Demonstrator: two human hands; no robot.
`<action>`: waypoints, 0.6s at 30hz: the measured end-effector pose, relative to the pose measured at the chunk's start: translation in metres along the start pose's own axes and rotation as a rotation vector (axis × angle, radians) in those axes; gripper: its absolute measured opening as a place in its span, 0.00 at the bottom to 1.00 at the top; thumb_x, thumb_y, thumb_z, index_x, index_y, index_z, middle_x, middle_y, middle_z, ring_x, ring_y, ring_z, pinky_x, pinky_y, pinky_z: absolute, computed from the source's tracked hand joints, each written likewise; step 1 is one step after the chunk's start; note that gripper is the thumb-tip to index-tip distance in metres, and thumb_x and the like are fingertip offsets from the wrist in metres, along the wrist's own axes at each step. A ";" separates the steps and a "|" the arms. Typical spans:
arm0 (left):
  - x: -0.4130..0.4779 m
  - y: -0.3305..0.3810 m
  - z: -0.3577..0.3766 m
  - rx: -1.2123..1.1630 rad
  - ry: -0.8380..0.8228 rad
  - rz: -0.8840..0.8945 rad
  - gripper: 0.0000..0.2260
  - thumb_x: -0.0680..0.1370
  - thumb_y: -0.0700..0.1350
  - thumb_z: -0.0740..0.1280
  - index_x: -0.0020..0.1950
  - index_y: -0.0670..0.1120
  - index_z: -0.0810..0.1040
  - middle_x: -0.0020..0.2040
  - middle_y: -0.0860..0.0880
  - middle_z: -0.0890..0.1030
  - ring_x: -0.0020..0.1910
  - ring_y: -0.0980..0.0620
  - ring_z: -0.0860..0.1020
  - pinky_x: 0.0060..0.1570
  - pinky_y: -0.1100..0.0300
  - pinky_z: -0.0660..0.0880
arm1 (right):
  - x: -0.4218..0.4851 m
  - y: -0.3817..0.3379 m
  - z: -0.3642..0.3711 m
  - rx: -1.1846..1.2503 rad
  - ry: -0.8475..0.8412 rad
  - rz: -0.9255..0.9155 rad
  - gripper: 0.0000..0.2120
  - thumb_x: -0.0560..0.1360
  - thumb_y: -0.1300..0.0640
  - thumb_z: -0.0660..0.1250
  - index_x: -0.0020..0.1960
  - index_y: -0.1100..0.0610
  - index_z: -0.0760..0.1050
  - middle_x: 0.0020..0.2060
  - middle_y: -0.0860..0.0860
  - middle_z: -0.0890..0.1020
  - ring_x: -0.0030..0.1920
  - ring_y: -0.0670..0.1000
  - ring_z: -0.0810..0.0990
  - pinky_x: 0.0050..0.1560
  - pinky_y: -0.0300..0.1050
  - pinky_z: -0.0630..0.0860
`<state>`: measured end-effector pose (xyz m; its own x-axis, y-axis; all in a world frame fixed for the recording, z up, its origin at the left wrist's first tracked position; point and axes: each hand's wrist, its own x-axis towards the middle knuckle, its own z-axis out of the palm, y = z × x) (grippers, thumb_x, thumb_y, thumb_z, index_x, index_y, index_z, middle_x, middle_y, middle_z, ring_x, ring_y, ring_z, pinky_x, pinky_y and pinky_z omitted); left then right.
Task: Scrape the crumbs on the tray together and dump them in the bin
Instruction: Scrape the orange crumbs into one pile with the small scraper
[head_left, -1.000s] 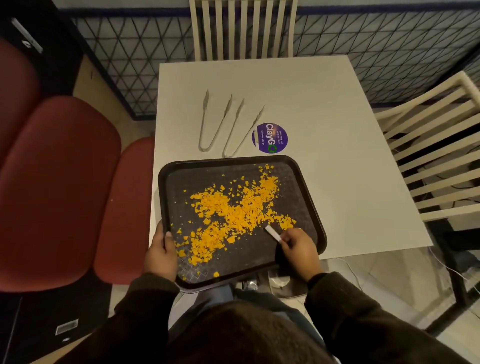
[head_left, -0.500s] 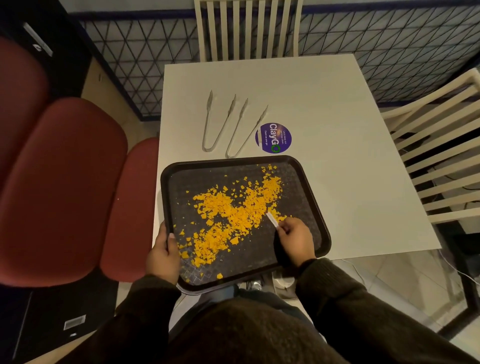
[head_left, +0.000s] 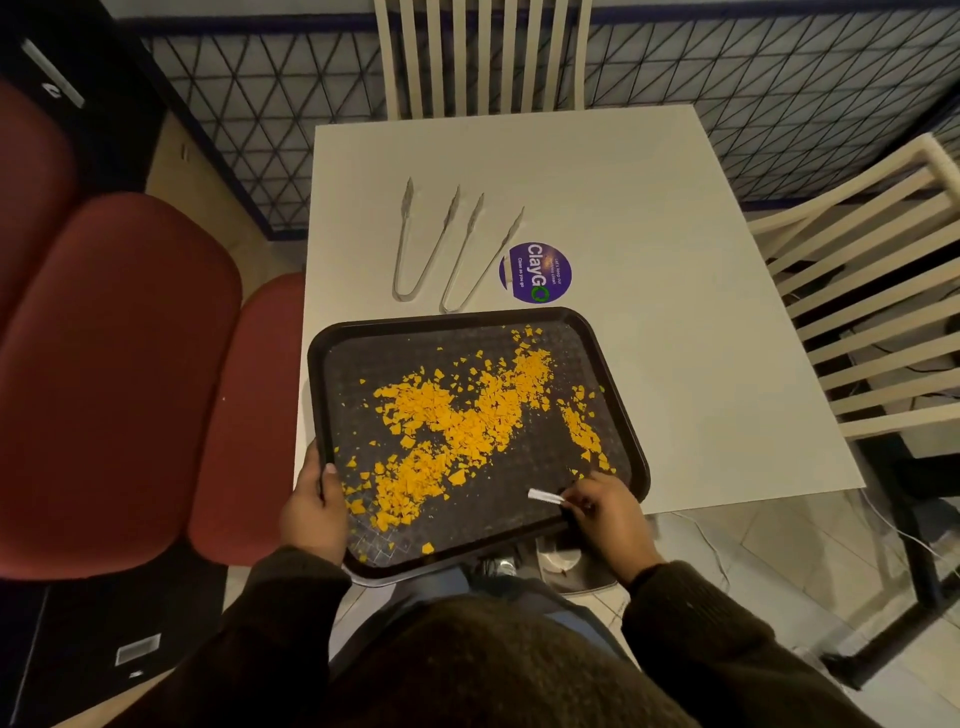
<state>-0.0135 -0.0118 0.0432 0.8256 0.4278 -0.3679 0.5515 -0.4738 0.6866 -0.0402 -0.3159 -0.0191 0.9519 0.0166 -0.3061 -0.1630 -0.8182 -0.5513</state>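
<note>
Head view, the only one here. The tray (head_left: 631, 431) is parked on the near edge of the white table (head_left: 649, 312), its near end hanging off toward the person, probably so it can be lifted off easily later. Its near-left rim is gripped by the left hand (head_left: 314, 506), thumb hooked over the lip, most likely to stop it sliding while scraping is done.

A small white scraper (head_left: 545, 496) is pinched in the right hand (head_left: 608, 512) at the tray's near-right corner, free end aimed left at the pile. The orange crumbs (head_left: 457, 426) are spread in a diagonal band across the middle, with a thinner streak left along the right side, so the gathering looks barely started.

Tongs (head_left: 404, 296) and a purple sticker (head_left: 535, 273) are seen beyond the tray. No bin can be made out for sure.
</note>
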 end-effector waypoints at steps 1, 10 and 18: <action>0.000 0.000 0.000 0.000 0.002 0.005 0.20 0.81 0.44 0.52 0.73 0.49 0.61 0.42 0.51 0.74 0.32 0.62 0.66 0.37 0.61 0.64 | -0.003 0.002 0.002 -0.014 0.014 -0.010 0.03 0.72 0.62 0.69 0.42 0.56 0.81 0.38 0.50 0.78 0.42 0.51 0.74 0.42 0.48 0.74; 0.004 -0.007 0.000 0.085 0.026 0.026 0.20 0.80 0.43 0.54 0.73 0.47 0.62 0.59 0.38 0.78 0.55 0.37 0.76 0.52 0.54 0.69 | 0.033 0.017 0.001 0.077 0.234 0.256 0.07 0.74 0.67 0.62 0.42 0.60 0.79 0.38 0.54 0.76 0.40 0.56 0.75 0.43 0.48 0.72; 0.001 -0.001 -0.002 -0.017 0.018 0.022 0.19 0.81 0.44 0.54 0.73 0.49 0.63 0.60 0.41 0.78 0.47 0.48 0.75 0.50 0.59 0.65 | 0.030 -0.006 -0.006 -0.011 0.155 0.031 0.04 0.74 0.62 0.66 0.45 0.58 0.79 0.40 0.53 0.78 0.43 0.53 0.75 0.44 0.49 0.72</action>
<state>-0.0135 -0.0099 0.0437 0.8354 0.4313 -0.3409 0.5305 -0.4700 0.7055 -0.0094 -0.3143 -0.0203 0.9752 -0.0965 -0.1991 -0.1906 -0.8232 -0.5348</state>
